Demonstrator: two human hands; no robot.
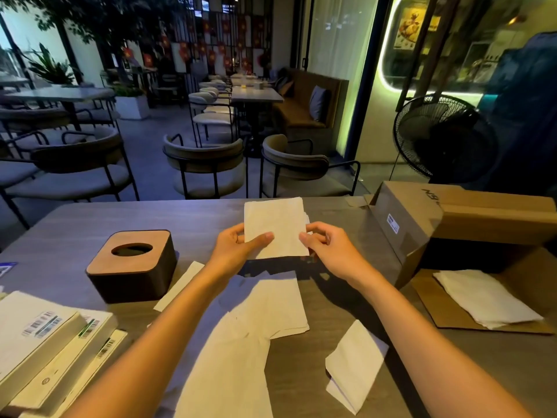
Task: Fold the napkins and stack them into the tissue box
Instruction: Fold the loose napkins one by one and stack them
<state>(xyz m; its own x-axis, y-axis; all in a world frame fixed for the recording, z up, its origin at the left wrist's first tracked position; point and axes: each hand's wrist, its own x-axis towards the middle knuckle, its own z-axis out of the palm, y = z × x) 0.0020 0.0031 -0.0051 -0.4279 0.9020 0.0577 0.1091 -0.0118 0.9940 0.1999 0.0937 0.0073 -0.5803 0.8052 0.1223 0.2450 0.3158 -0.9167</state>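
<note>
A white napkin [275, 226] is held up above the table, roughly square and upright. My left hand [238, 247] pinches its lower left edge, thumb on the front. At the lower right corner my right hand [324, 248] pinches it. A dark tissue box [132, 265] with a wooden lid and an oval slot stands on the table to the left of my hands. Several loose napkins [271, 306] lie flat on the table below my arms. One folded napkin [354, 365] lies at the near right.
An open cardboard box [452, 218] lies on its side at the right, with a pile of white napkins [485, 298] on its flap. Flat white packages [45, 336] with barcode labels are stacked at the near left. Chairs and a fan stand beyond the grey table [193, 215].
</note>
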